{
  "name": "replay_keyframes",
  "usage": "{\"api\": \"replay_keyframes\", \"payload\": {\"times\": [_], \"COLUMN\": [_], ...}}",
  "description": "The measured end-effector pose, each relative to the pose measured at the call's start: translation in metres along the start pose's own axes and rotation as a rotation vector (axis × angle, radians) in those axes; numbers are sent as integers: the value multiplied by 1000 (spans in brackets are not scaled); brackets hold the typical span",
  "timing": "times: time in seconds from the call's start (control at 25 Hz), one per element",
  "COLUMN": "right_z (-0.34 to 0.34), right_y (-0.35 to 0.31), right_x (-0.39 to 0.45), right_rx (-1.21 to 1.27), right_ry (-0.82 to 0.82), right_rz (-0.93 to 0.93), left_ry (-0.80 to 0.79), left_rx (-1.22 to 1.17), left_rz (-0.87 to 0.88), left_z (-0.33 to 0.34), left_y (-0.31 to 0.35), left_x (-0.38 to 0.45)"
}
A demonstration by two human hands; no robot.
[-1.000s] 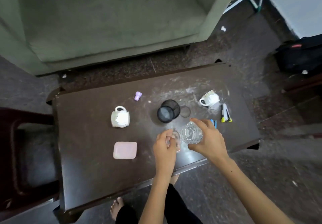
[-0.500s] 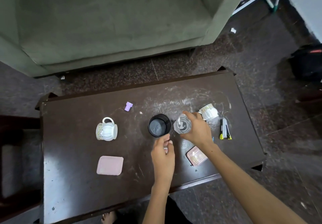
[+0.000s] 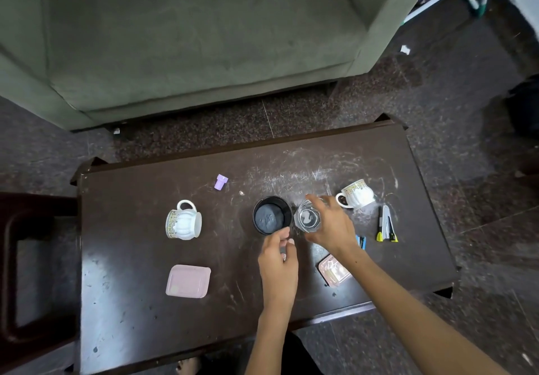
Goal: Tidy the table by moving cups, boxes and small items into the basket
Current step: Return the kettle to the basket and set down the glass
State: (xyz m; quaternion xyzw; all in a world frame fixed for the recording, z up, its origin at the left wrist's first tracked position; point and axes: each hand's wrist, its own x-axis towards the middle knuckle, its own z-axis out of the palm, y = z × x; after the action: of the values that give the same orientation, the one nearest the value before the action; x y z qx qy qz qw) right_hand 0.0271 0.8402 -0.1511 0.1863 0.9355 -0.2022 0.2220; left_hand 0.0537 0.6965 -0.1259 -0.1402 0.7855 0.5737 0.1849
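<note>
A round black mesh basket (image 3: 272, 215) stands upright in the middle of the dark wooden table (image 3: 122, 293). My right hand (image 3: 331, 229) grips a clear glass (image 3: 307, 219) right beside the basket's right rim. My left hand (image 3: 278, 259) hovers at the basket's near rim with fingertips pinched; whether they hold anything I cannot tell. One white mug (image 3: 183, 220) sits to the left, another (image 3: 356, 194) lies to the right. A purple cap (image 3: 221, 182), a pink lid (image 3: 188, 281), a pink box (image 3: 332, 270), a blue item (image 3: 361, 242) and a stapler (image 3: 386, 225) lie around.
A green sofa (image 3: 189, 39) stands beyond the table's far edge. A dark chair (image 3: 29, 258) stands at the left end. A black bag (image 3: 525, 106) rests on the floor at the right. My foot shows under the near edge.
My right hand carried the glass from near the front edge up to the basket's right side. My left hand left the pink box and moved toward the basket. The view shifted.
</note>
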Motion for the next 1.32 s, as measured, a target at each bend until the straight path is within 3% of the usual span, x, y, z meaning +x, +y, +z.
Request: {"api": "replay_keyframes", "payload": {"times": [0.44, 0.68, 0.92, 1.32], "right_z": [-7, -29, -10, 109], "right_y": [4, -35, -160, -470], "right_x": [-10, -38, -51, -72], "right_rx": [-115, -130, -20, 34], "right_ry": [-36, 77, 82, -63], "right_rz": [-31, -63, -297, -626], "left_ry": [10, 86, 251, 631], "left_rx": [-14, -74, -158, -263], "left_rz": [14, 46, 10, -38], "left_z": [-6, -34, -135, -444], "left_y": [4, 3, -16, -54], "left_x": [-6, -2, 15, 44]}}
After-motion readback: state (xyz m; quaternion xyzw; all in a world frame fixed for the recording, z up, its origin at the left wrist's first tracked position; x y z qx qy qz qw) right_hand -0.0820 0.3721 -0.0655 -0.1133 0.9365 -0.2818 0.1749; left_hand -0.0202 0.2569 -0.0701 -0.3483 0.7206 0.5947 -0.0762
